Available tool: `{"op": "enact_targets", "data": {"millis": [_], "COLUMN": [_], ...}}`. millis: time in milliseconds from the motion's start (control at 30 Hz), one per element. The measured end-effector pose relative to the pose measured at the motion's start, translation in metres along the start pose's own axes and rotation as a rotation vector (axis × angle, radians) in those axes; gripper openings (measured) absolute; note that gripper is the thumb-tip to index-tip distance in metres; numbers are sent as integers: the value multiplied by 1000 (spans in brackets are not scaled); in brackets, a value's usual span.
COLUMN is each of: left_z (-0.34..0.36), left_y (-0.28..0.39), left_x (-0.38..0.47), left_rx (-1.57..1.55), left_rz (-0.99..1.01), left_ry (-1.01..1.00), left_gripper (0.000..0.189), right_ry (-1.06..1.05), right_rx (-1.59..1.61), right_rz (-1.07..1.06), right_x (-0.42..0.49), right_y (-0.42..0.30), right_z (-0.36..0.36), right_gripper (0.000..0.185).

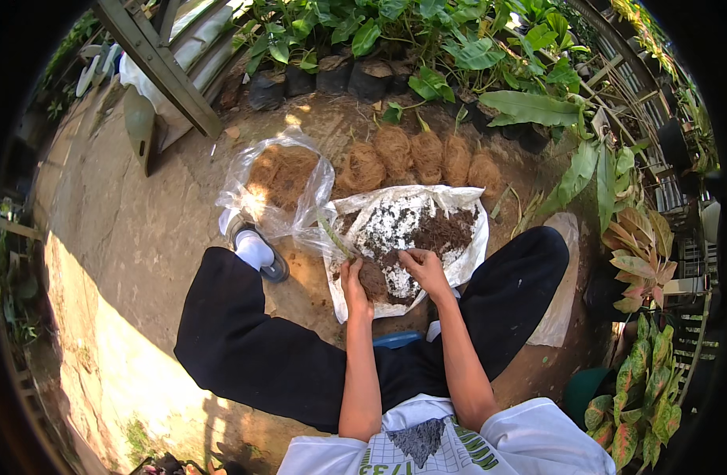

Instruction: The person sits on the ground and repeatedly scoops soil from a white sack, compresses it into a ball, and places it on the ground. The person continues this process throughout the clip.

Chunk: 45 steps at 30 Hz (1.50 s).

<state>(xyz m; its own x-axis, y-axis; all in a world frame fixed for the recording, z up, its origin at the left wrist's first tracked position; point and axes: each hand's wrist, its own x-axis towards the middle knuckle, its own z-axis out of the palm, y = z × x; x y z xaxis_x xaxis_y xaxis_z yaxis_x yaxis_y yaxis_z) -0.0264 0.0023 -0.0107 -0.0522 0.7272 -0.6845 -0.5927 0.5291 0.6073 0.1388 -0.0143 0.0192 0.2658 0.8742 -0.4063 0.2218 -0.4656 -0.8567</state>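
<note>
My left hand (355, 291) grips a brown root ball (373, 280) with a green plant stem (336, 237) rising from it and leaning up to the left. To the right of it, my right hand (424, 270) hovers over the potting mix with thumb and fingers close together; whether anything is pinched there is too small to tell. Both hands are above a spread white plastic sack (338, 306). On the sack lies a mix of dark soil (443, 230) and white granules (387, 222).
A clear plastic bag (325, 172) of coconut fibre (283, 172) stands beyond the sack's left. Several fibre-wrapped plant balls (426, 155) line up behind it. Farther back are black bagged plants (334, 76). A metal frame leg (161, 71) stands at left, potted foliage (637, 261) at right.
</note>
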Motion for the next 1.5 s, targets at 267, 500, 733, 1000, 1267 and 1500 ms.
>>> {"op": "enact_targets", "data": {"millis": [267,500,733,1000,1267,1500], "left_z": [9,20,24,27,22,22], "left_y": [-6,-3,3,-2,4,6], "left_x": [-4,-18,-23,-24,-23,-24], "left_rx": [31,104,118,189,-30,-41], "left_rz": [-16,25,87,203,70,83], "left_ry": [-142,-257,-199,-21,-246,-213], "left_gripper": [39,35,39,41,29,21], "right_ry": [-162,-152,86,135,28,-52], "right_rx": [315,173,183,310,-1,-87], "right_rz": [38,-90,-82,-52,-291,-412], "right_x": [-9,-17,-9,-9,-27,-30], "right_y": [-28,-31,-20,-25,-41,-48], "right_z": [-7,-1,-5,-5,12,6], "right_gripper": [34,39,37,25,22,23]}}
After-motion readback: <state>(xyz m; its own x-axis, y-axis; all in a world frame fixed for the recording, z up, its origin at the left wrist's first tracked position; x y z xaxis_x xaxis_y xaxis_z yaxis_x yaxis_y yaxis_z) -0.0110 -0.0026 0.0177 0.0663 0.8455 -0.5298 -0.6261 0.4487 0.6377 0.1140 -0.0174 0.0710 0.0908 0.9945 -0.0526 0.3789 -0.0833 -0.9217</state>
